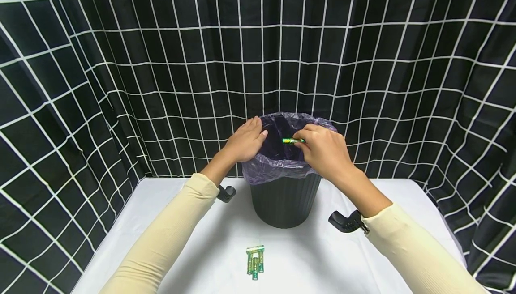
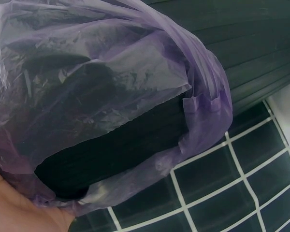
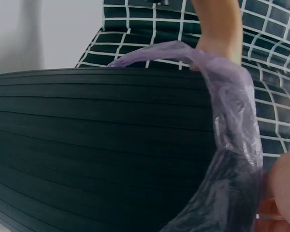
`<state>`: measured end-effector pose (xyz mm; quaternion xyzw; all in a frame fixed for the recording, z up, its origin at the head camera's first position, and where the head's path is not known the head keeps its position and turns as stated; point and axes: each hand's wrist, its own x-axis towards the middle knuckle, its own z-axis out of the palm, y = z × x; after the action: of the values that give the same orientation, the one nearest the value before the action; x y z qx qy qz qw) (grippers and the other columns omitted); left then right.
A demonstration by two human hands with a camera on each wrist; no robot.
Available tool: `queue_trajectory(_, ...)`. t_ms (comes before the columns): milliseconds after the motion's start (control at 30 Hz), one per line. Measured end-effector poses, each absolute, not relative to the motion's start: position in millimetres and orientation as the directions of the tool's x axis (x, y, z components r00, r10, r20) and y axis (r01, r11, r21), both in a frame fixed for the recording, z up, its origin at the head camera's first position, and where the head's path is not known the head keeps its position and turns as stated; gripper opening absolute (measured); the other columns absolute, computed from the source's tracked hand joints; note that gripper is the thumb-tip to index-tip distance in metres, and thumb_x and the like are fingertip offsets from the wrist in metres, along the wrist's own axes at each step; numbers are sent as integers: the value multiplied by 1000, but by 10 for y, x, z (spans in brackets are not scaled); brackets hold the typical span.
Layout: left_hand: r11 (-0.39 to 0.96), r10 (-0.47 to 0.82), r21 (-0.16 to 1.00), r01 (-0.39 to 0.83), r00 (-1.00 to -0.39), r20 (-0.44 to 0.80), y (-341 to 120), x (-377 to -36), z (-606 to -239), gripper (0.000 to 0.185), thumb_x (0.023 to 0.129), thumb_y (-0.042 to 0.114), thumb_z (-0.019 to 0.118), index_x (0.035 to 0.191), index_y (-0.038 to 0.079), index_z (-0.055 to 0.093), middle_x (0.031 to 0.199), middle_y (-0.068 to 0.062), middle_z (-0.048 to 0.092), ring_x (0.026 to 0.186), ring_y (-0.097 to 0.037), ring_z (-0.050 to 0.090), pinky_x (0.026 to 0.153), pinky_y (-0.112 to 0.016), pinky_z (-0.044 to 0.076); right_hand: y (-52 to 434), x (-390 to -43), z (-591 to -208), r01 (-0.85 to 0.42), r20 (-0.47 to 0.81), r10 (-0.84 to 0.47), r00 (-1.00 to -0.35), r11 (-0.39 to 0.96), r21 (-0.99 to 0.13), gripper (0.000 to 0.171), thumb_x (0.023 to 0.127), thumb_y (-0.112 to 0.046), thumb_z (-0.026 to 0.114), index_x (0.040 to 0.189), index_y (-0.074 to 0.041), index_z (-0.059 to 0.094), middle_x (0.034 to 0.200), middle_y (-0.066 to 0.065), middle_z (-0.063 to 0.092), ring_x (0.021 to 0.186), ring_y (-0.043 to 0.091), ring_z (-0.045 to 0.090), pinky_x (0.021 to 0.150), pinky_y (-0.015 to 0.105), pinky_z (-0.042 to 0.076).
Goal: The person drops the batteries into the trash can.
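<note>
Purple translucent liner (image 1: 278, 172) folded over the rim of a dark ribbed bin (image 1: 286, 202), which stands upright at the far middle of a white-covered table (image 1: 197, 245). Head view: left hand (image 1: 246, 141) on the left rim, fingers extended, resting on the liner; right hand (image 1: 324, 148) over the right side of the rim, thumb and fingers pinching a green-and-yellow battery (image 1: 288, 141), lying about level over the bin's mouth, one end pointing left. More green-and-gold batteries (image 1: 255, 260) sit in a small group on the table, near side, one crosswise at the far end of the others. Cream sleeves (image 1: 165, 236) on both arms, black bracket (image 1: 346, 221) by the right wrist, a similar one by the left. Black cloth with white grid (image 1: 193, 74) behind and at both sides. Left wrist view: crumpled liner over the rim, part of the left hand touching its edge, finger pose cannot tell here. Right wrist view: ribbed bin wall, liner edge, right hand partly in frame at the edge, blurred, cannot make out its grip.
</note>
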<state>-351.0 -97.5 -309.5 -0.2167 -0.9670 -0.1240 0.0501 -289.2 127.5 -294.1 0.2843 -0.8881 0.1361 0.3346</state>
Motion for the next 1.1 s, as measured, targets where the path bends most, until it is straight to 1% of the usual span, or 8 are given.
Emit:
queue_trajectory(100,875,407,218,432,-901,149,-972,-3522,-3101,62,111,34,19,159,-6,16,168,-19,12,156,-30,8,127,-38,8,1265,-2932,-2957,-591,663,-411,-626,805,-59,12,86,-6,79,97,-7,80,86,3,71,70,26,68,56,46,53)
queue_trajectory(367,872,416,212,440,-897,150,-968,-3525,-3088,62,111,33,20,159,-6,16,168,-20,12,156,-30,8,127,-38,8,1279,-2993,-3002,-566,644,-379,-665,818,-104,11,87,-8,79,97,-8,80,91,5,74,82,30,72,65,49,56)
queue_trajectory(600,875,411,208,436,-898,156,-973,-3527,-3085,61,111,32,19,158,-6,17,168,-20,12,156,-31,9,127,-38,8,1286,-2981,-2997,-578,663,-379,-646,810,-101,9,86,-7,79,95,-9,80,88,4,73,76,28,70,62,48,55)
queue_trajectory(800,873,414,212,440,-897,156,-971,-3516,-3088,61,111,32,20,158,-7,17,167,-21,13,156,-32,10,127,-39,9,1286,-2916,-3003,-582,670,-378,-639,807,-100,9,85,-7,79,94,-9,80,86,3,73,75,27,70,60,47,55)
queue_trajectory(933,874,410,217,436,-899,155,-973,-3514,-3097,61,111,33,20,158,-6,17,168,-20,12,156,-31,9,127,-38,9,1290,-2840,-3016,-593,684,-374,-626,798,-106,9,85,-7,80,93,-9,80,86,3,73,77,26,69,59,45,56)
queue_trajectory(1100,874,405,225,431,-901,154,-974,-3511,-3098,61,111,33,20,159,-6,17,168,-19,13,156,-31,10,127,-38,9,1284,-2714,-3023,-617,711,-379,-593,781,-99,8,84,-7,80,92,-9,80,90,3,74,80,26,70,58,44,57)
